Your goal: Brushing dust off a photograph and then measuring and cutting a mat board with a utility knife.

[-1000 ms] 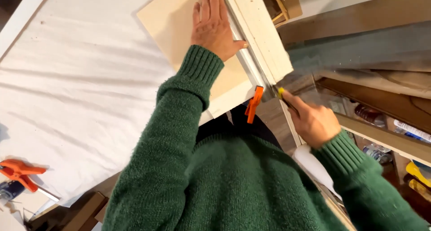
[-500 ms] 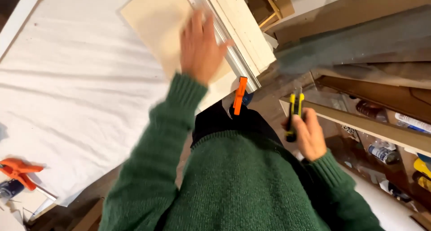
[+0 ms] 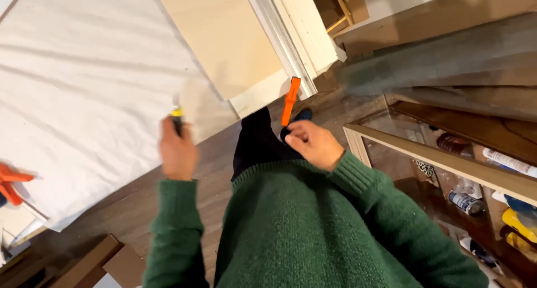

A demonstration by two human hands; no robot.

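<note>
Both hands have left the board (image 3: 224, 36): left hand (image 3: 178, 151) now grips a yellow knife (image 3: 177, 119); right hand (image 3: 312, 144) is curled loosely, empty, below an orange clamp (image 3: 290, 100).

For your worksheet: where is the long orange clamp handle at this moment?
In the head view, the long orange clamp handle hangs at centre, off the table's near edge below the pale plywood board, just above the right hand.

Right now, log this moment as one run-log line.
left hand: grips yellow-and-black utility knife | right hand: at orange clamp, contact unclear | thin wood panel: flat on white-covered table
</note>
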